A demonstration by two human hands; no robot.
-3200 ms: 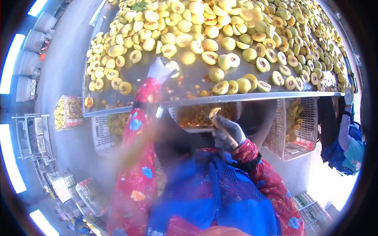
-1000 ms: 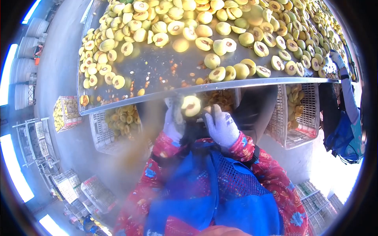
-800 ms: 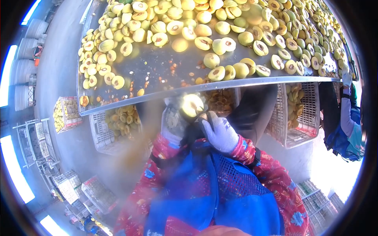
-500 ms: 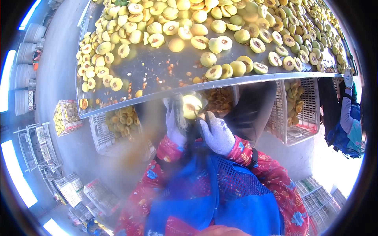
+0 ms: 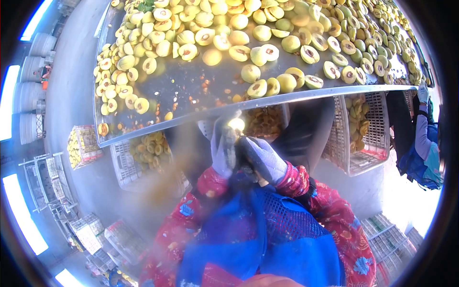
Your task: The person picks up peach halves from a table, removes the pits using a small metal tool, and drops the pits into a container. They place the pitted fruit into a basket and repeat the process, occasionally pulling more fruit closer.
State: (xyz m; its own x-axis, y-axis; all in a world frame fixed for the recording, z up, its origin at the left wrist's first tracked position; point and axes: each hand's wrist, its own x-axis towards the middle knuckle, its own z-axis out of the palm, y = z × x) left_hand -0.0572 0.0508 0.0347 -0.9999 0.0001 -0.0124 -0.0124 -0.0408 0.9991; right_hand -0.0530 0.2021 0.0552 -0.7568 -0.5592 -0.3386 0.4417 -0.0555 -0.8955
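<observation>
In front of my chest, just below the table edge, my gloved left hand [image 5: 223, 149] is closed round a yellow peach half [image 5: 236, 125]. Glare and the dark glove fingers hide most of that fruit. My gloved right hand [image 5: 266, 159] is closed beside it, its fingers meeting the left hand. From the bottom of the right fist juts the pale tan handle end of a small hand tool [image 5: 262, 182]; the tool's working end is hidden. Both gloves are pale lilac with dark, wet-looking palms.
A metal table [image 5: 191, 81] with a raised rim holds many peach halves and scattered pit fragments. Plastic crates of fruit stand beneath it, one at the left [image 5: 126, 165] and one at the right [image 5: 366, 160]. A co-worker's gloved hand [image 5: 423, 93] rests at the far right edge.
The peach half's cut face, plainly seen before, is now mostly covered by my left fingers. My right hand has turned, and its tool end now shows below the fist.
</observation>
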